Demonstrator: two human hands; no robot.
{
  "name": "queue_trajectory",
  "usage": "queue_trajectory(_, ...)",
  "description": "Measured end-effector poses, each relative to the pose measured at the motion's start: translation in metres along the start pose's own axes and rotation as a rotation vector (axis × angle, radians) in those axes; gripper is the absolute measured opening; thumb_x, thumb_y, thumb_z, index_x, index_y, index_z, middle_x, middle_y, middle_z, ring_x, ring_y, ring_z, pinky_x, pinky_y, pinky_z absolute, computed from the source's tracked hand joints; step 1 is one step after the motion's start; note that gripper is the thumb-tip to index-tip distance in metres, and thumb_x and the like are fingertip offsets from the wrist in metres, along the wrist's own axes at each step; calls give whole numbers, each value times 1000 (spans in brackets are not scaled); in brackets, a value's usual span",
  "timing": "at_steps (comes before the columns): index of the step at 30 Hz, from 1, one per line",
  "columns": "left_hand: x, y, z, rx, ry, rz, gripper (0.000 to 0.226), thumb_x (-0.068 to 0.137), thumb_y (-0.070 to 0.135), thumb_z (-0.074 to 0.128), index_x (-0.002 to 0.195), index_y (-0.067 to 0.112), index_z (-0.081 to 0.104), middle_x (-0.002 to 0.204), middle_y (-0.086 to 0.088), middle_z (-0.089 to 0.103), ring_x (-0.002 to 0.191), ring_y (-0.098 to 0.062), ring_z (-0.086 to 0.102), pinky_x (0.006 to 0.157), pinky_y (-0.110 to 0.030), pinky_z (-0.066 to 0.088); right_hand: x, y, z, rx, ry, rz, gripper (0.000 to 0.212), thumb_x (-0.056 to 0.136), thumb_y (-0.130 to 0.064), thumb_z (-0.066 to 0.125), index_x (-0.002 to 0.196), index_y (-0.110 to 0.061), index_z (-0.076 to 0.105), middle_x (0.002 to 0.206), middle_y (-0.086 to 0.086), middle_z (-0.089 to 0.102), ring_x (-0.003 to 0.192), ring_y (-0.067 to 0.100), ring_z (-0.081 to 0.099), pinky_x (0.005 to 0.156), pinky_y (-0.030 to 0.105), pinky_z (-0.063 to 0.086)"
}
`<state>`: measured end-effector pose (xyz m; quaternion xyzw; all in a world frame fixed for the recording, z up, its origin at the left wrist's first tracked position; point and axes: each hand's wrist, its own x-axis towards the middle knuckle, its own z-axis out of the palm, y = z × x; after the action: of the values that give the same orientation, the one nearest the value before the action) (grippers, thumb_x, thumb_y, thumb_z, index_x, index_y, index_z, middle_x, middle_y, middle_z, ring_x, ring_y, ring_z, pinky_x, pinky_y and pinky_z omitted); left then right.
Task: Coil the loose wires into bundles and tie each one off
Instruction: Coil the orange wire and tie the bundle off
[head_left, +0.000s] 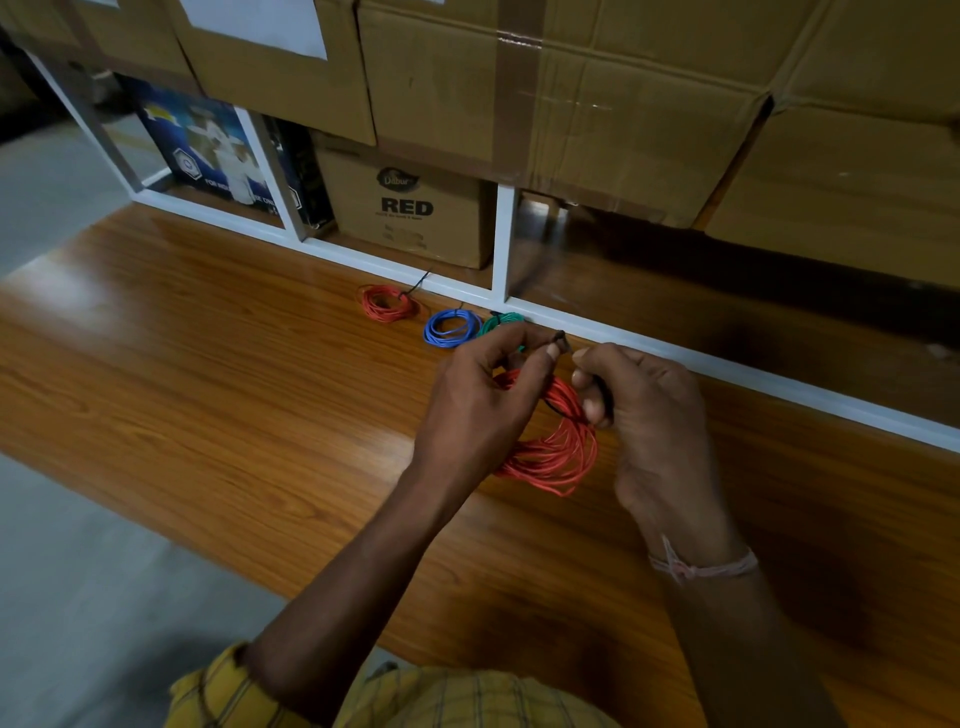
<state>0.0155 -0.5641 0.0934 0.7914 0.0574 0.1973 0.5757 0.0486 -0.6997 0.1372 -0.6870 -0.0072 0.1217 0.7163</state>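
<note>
Patience helps: our left hand (483, 395) and right hand (639, 410) pinch the black cable tie (563, 340) looped around the red wire coil (556, 447); we should thread the tail and cinch evenly.

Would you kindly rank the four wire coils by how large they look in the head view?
1. Red coil in the hands, though it is nearest the camera.
2. Far red coil and blue coil: these look alike.
3. Green coil, partly hidden by the left hand.
</note>
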Motion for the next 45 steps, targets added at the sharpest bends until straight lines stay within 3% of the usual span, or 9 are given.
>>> queue_trajectory(3,-1,2,0,17,6,16,10,104,26,66,110,30,74,87,9,70,82,-17,73,75,-47,62,1,1,-1,25,-4,11,22,93,-12,61,74,-2,66,50,2,48,46,8,44,45,14,42)
queue_trajectory(6,0,3,-1,88,25,57,13,103,22,67,111,29,74,89,31,68,84,-2,71,70,-20,56,3,5,-1,87,-23,22,22,94,-16,62,80,1,67,52,3,49,49,10,46,50,17,44)
queue_trajectory(11,-1,2,0,145,39,118,15,103,19,68,115,22,76,91,42,65,88,12,67,72,-8,49,7,11,-1,143,-19,43,22,93,-18,65,77,-6,72,51,-1,50,53,11,46,68,34,40)
queue_trajectory(23,-2,3,0,208,43,173,15,103,17,68,116,17,75,89,26,64,86,11,66,71,-7,48,5,7,0,187,-9,60,30,92,-11,65,63,-13,71,54,3,49,50,10,43,62,28,39)
queue_trajectory(30,-2,-4,0,273,5,198,21,104,24,62,121,18,73,106,1,73,94,-13,71,77,-43,60,8,12,-3,141,-32,58,23,94,-16,66,73,-10,73,53,0,51,53,10,46,65,30,41)
queue_trajectory(36,0,-4,-2,251,40,187,18,103,21,67,120,18,74,107,4,76,99,-5,71,81,-33,59,5,13,-9,44,-57,79,27,94,-31,65,87,-8,76,65,3,63,64,13,53,66,33,36)
queue_trajectory(39,1,-4,-4,240,37,185,19,103,19,67,121,17,74,109,7,75,101,-3,69,83,-30,59,5,13,-12,41,-60,94,19,91,-22,67,93,-5,74,70,5,66,70,16,57,68,35,36)
queue_trajectory(42,2,-6,-5,258,4,206,19,104,21,65,121,18,73,109,3,74,98,-8,70,80,-36,60,6,15,-12,40,-74,96,4,87,-16,72,84,-14,74,73,6,68,71,15,58,66,33,36)
queue_trajectory(45,1,-10,-3,306,-27,227,21,105,27,61,121,20,73,109,0,73,95,-13,70,77,-43,60,8,16,-15,42,-68,96,11,88,-17,74,77,-20,75,75,5,72,72,15,57,63,29,35)
